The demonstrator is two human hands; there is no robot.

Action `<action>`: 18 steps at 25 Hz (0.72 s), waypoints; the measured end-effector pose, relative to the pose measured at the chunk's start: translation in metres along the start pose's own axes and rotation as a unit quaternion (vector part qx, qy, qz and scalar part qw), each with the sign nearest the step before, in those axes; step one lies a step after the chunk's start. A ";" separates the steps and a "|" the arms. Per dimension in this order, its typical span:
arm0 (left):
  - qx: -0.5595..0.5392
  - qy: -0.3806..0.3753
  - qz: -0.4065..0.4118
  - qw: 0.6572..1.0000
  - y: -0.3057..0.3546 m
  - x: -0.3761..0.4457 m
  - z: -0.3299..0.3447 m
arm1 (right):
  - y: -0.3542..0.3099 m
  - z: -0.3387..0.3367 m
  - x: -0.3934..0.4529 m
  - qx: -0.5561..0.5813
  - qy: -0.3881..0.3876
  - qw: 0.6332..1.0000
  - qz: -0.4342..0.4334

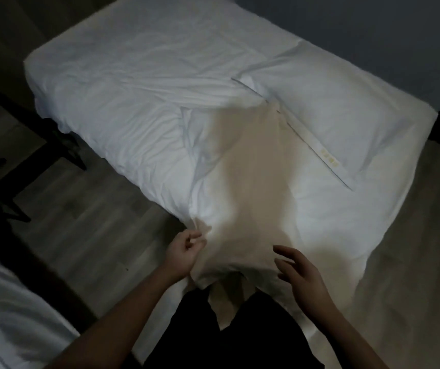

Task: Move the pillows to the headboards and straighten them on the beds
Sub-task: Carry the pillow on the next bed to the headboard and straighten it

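I find the left hand [187, 249] pinching the near pillow [243, 187] corner, right hand [297, 272] spread loose; a one-sided pull risks skewing it against the far pillow [328, 107]

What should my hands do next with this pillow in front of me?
Probably take hold of the near pillow with both hands and carry it up beside the far pillow. It lies at the near edge of the bed; the left hand is curled at its corner and the right hand hovers open.
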State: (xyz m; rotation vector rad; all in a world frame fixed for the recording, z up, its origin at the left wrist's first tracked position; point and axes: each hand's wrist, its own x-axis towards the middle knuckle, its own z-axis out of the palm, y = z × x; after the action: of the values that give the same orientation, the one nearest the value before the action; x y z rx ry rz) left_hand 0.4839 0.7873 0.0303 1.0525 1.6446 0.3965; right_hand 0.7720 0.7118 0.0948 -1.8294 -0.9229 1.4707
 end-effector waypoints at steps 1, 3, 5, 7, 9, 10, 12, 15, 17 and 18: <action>0.018 -0.018 -0.016 1.000 0.003 0.025 -0.004 | 0.002 0.008 0.015 -0.003 0.008 1.000 0.012; 0.062 -0.061 -0.072 0.994 -0.001 0.068 -0.008 | 0.009 0.020 0.037 -0.007 0.030 0.999 0.038; 0.121 -0.079 -0.113 0.983 -0.015 0.112 -0.008 | 0.019 0.026 0.056 -0.012 0.052 0.996 0.069; 0.132 -0.087 -0.154 0.975 -0.028 0.148 -0.003 | 0.031 0.029 0.078 -0.017 0.077 0.992 0.103; 0.046 -0.089 -0.199 0.975 -0.028 0.165 0.012 | 0.040 0.028 0.096 -0.012 0.097 0.986 0.133; -0.006 -0.083 -0.215 0.973 -0.025 0.173 0.021 | 0.044 0.027 0.104 -0.011 0.101 0.985 0.141; -0.086 -0.073 -0.232 0.966 -0.019 0.184 0.035 | 0.048 0.025 0.118 -0.012 0.097 0.984 0.151; -0.140 -0.059 -0.236 0.960 -0.011 0.189 0.048 | 0.047 0.023 0.128 -0.021 0.089 0.984 0.151; -0.163 -0.058 -0.224 0.959 0.017 0.178 0.054 | 0.041 0.018 0.129 -0.034 0.080 0.987 0.135; -0.151 -0.057 -0.200 0.966 0.034 0.173 0.058 | 0.036 0.016 0.130 -0.038 0.072 0.989 0.126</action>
State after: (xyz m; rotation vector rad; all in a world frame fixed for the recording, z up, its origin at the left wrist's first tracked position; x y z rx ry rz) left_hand 0.5480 0.9288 -0.0708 0.4902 1.5858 0.2980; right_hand 0.7797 0.7984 -0.0091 -2.1417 -0.7060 1.4420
